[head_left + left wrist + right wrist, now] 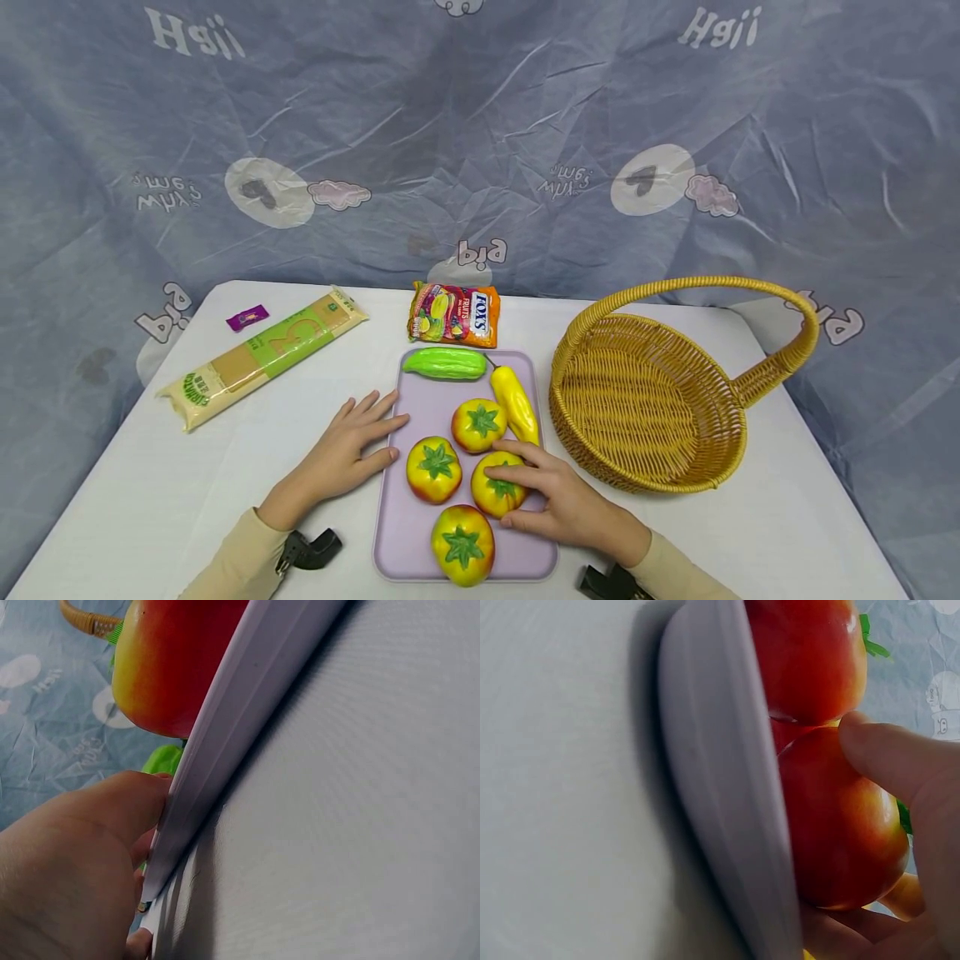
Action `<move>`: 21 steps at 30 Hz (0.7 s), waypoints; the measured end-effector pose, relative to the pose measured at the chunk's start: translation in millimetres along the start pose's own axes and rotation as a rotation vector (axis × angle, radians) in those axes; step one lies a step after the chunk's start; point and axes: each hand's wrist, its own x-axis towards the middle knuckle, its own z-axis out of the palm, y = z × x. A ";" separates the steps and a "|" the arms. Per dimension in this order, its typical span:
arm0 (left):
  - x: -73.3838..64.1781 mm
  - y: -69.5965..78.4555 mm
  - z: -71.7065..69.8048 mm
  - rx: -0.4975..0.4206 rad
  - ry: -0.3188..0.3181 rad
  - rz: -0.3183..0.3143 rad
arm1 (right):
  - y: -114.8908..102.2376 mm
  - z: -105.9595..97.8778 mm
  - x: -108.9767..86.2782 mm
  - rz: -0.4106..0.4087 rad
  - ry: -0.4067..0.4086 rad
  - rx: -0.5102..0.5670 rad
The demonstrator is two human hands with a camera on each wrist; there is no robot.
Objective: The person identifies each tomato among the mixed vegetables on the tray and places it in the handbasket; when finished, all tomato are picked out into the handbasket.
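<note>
A lilac tray (420, 558) carries several yellow-and-red persimmons with green leafy tops. My right hand (558, 500) grips the right-hand persimmon (491, 496), thumb on its near side and fingers over its far side. In the right wrist view, that persimmon (840, 825) sits against another one, just inside the tray's rim. My left hand (345, 454) rests at the tray's left edge with its fingers spread. The left wrist view has its thumb (135, 799) at the rim. Beyond the persimmons lie a yellow pepper (516, 404) and a ridged green vegetable (446, 363).
Right of the tray stands a wicker basket (637, 417) with a tall arched handle. An orange Fox's candy bag (453, 315) lies behind the tray. At the left are a long pack of noodles (262, 358) and a small purple packet (247, 317).
</note>
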 end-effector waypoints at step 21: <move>0.5 0.6 0.1 -0.005 0.007 0.000 | -13.1 -32.1 4.1 0.030 0.085 -0.104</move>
